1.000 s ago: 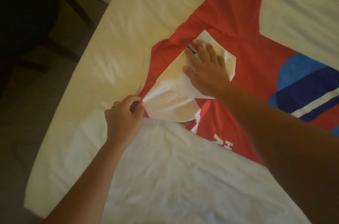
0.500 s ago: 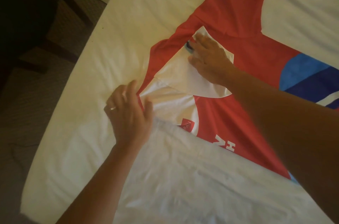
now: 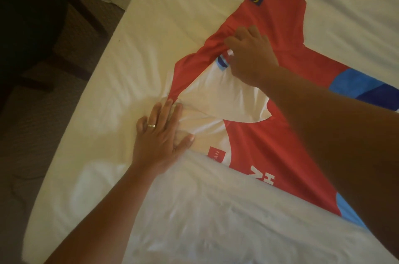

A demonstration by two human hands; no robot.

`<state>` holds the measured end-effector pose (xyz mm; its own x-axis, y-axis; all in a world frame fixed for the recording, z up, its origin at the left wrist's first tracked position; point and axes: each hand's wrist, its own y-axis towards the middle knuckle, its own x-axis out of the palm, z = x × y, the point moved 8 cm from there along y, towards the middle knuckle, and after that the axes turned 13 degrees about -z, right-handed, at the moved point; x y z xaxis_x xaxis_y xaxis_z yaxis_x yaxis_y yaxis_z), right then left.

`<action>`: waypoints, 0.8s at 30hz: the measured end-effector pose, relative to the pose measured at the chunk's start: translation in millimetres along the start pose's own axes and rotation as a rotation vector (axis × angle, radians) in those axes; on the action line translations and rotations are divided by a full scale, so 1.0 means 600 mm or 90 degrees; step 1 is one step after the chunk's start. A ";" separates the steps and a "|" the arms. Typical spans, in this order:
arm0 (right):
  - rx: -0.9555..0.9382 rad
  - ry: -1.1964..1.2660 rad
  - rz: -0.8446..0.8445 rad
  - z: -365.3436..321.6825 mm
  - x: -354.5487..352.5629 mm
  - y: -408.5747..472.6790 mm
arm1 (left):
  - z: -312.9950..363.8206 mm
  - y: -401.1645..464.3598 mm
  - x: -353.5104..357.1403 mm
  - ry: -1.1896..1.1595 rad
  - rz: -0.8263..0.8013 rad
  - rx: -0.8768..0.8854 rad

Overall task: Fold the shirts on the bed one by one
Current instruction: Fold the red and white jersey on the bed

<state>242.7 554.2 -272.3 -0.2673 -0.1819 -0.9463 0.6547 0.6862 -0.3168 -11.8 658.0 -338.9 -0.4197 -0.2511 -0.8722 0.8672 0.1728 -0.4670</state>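
Left hand [image 3: 160, 137] presses flat, fingers straight, on the red-and-white jersey shirt [image 3: 269, 151]; right hand [image 3: 251, 56] pinches its collar — pulling risks bunching the fabric.

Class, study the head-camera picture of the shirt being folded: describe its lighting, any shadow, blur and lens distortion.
Head view: warm, dim light, the bed sheet yellowish; the left corner falls into near-black shadow; the bed edge bows, a wide-angle effect; the right hand on the red shirt and its forearm look soft, the left hand sharper, its ring readable.
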 end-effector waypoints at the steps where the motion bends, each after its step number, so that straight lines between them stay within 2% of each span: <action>1: 0.000 0.001 -0.001 0.002 -0.006 -0.005 | 0.000 0.000 -0.001 0.000 -0.001 0.001; 5: 0.010 0.015 0.036 0.010 -0.033 -0.043 | 0.001 0.000 -0.007 -0.011 -0.015 -0.007; 11: 0.024 0.032 0.001 0.016 -0.024 -0.100 | 0.010 -0.009 -0.022 -0.038 -0.024 -0.033; 21: 0.005 0.001 -0.087 0.007 -0.005 -0.014 | -0.013 0.001 0.011 -0.047 -0.007 -0.022; 24: -0.004 -0.024 -0.050 0.008 -0.013 0.005 | -0.015 0.006 0.021 -0.060 0.008 -0.021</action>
<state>250.4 554.2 -266.4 -0.2909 -0.2621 -0.9202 0.6281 0.6732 -0.3903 -16.2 663.9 -352.8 -0.3808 -0.3375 -0.8609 0.8621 0.2070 -0.4625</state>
